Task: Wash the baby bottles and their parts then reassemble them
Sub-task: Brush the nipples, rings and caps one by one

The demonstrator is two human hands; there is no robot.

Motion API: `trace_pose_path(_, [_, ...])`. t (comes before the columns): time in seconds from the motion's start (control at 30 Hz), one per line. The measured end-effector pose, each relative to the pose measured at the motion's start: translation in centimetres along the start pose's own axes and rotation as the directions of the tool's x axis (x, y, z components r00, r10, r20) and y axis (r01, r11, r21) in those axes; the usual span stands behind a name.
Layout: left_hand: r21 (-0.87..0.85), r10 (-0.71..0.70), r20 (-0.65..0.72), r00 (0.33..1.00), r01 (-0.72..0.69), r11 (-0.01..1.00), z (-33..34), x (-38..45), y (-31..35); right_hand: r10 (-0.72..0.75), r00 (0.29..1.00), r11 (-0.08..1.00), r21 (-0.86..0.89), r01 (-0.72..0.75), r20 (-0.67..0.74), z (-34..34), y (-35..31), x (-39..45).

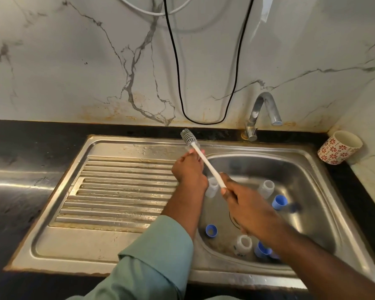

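A clear baby bottle [195,148] is held by the left hand [187,169] above the rim between the draining board and the basin, its fingers curled round the bottle's lower part. A bottle brush [200,159] is passed through the bottle, so that the grey bristle head [187,137] is seen beyond the bottle's far end. The white handle is gripped at its near end by the right hand [245,204], which is held over the basin.

In the basin of the steel sink [307,161] three more clear bottles are seen: one just beside the left wrist [212,187], one toward the far right [266,188], and one near the front [243,245]. Blue caps are scattered among them: one at the right [279,202], one at the front left [211,230], one at the front beside the near bottle [261,250].

A chrome tap [262,113] is mounted behind the basin. A patterned cup [339,147] is laid on its side on the dark counter at the right. A black cable [204,122] is hung in a loop down the marble wall.
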State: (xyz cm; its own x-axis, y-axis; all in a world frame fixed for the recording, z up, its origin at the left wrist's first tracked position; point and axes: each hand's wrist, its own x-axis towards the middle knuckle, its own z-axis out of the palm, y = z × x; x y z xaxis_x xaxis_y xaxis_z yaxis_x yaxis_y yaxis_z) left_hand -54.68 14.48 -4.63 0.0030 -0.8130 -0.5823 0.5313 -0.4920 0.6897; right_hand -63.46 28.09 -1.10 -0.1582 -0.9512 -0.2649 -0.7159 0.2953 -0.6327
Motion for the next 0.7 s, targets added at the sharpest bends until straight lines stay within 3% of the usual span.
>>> trace_pose_path(0.13, [-0.088,-0.012,-0.128,0.992,0.001,0.996,-0.6,1.8,1.8,-0.043,0.998,0.998,-0.043,0.045,0.050,0.1,0.7,-2.6])
trace_pose_path(0.37, [-0.137,0.110,-0.179,0.978,-0.135,0.981,0.4,0.9,1.6,-0.023,1.000,1.000,-0.008,0.023,-0.015,0.7,0.3,0.3])
trace_pose_path(0.5, [-0.144,0.085,-0.234,0.968,-0.121,0.982,-0.1,1.4,1.5,-0.044,0.999,0.998,-0.039,0.044,0.016,0.5,0.9,-1.8])
trace_pose_path(0.6, [-0.058,0.143,-0.205,0.968,-0.158,0.986,0.5,0.6,0.2,-0.043,0.999,0.998,-0.052,0.042,-0.008,0.6,0.5,-0.5])
trace_pose_path(0.7, [-0.028,0.112,-0.158,0.981,-0.118,0.993,0.4,0.0,-0.9,-0.015,0.999,1.000,-0.006,0.015,-0.034,0.2,0.2,1.0])
